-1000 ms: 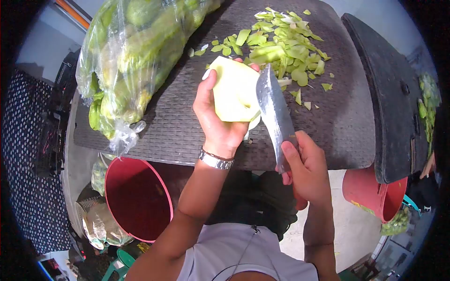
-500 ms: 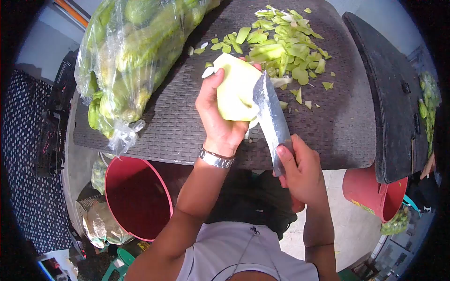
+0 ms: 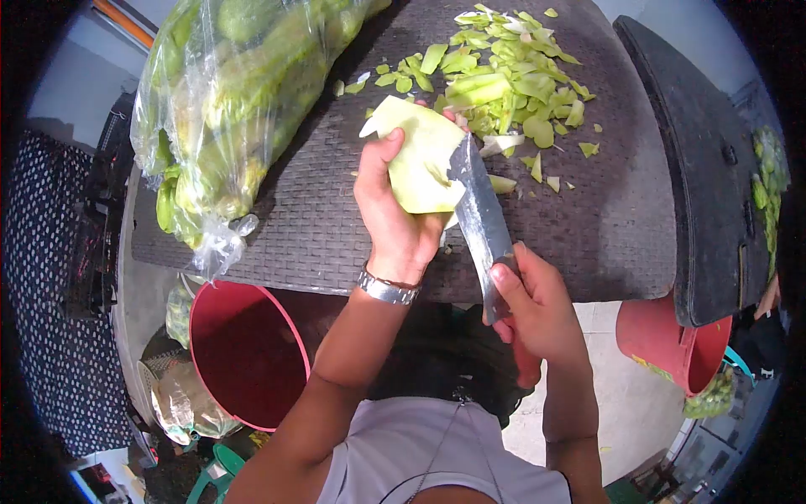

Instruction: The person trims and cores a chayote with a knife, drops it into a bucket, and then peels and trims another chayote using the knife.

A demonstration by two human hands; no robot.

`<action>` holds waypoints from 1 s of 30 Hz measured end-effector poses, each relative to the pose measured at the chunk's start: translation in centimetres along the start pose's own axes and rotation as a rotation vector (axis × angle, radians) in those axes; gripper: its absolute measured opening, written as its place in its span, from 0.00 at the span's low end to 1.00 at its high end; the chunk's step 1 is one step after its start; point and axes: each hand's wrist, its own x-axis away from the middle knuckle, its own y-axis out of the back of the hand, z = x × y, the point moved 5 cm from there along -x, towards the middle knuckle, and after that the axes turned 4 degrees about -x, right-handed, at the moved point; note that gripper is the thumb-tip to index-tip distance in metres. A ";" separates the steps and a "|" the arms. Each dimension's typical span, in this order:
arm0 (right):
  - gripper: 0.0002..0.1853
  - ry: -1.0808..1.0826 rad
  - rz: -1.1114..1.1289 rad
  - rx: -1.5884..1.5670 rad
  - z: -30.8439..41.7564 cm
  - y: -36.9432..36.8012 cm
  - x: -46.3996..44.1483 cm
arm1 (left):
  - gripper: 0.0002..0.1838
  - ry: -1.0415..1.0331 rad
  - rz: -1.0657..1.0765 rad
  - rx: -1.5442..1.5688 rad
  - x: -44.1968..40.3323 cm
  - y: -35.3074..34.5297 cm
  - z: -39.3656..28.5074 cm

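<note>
My left hand (image 3: 390, 197), with a metal watch on its wrist, is closed around a peeled, pale green vegetable (image 3: 416, 155) that looks like a chayote. Its surface has flat cut faces, a dent low on the right side and a thin flap at the upper left. My right hand (image 3: 533, 302) grips a large kitchen knife (image 3: 483, 210) with a reddish handle. The blade points up and its edge side touches the chayote's right side. Beyond the hands, a pile of green peelings (image 3: 520, 84) lies on the dark woven-pattern table (image 3: 596, 235).
A clear plastic bag of green vegetables (image 3: 252, 109) fills the table's left side. Below the front edge stand a red bucket (image 3: 248, 353) at left and another red bucket (image 3: 663, 340) at right. A dark chair back (image 3: 680, 168) borders the right side.
The knife has shifted slightly left and downward along the chayote. The chayote has turned a little, and a flap now sticks out at its upper left.
</note>
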 end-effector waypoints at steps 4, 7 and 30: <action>0.12 -0.034 0.069 -0.183 -0.6 0.3 -0.2 | 0.31 0.018 0.017 0.025 -0.2 0.5 0.2; 0.12 -0.054 0.102 -0.265 -0.8 0.4 -0.4 | 0.32 0.039 -0.003 0.065 -0.2 0.8 0.5; 0.20 0.569 -0.372 0.772 2.2 -0.9 -1.3 | 0.29 0.113 -0.036 0.182 0.0 1.4 1.8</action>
